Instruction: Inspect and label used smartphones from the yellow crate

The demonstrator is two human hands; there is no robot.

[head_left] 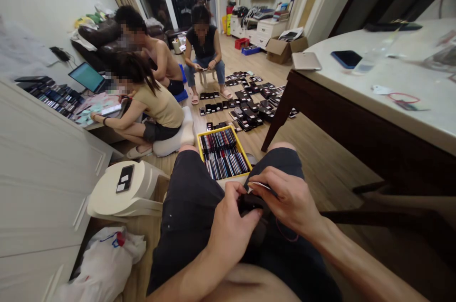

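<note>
Above my lap, my left hand (pixel 230 228) grips a dark, phone-like device (pixel 249 203) between thumb and fingers. My right hand (pixel 290 197) is closed close beside it, pinching a thin white piece (pixel 259 184) at the device's upper edge; whether the piece touches the device, I cannot tell. Between my knees stands a yellow-rimmed crate (pixel 242 150) packed with upright phones in two rows. To the left, a phone (pixel 125 178) with white labels lies on a cream stool (pixel 142 197).
Many dark phones (pixel 249 114) are spread over the floor ahead. Three people (pixel 160 107) sit at the left and centre, one near a laptop (pixel 87 76). A white-topped table (pixel 395 83) rises on my right. A plastic bag (pixel 107 259) sits low at left.
</note>
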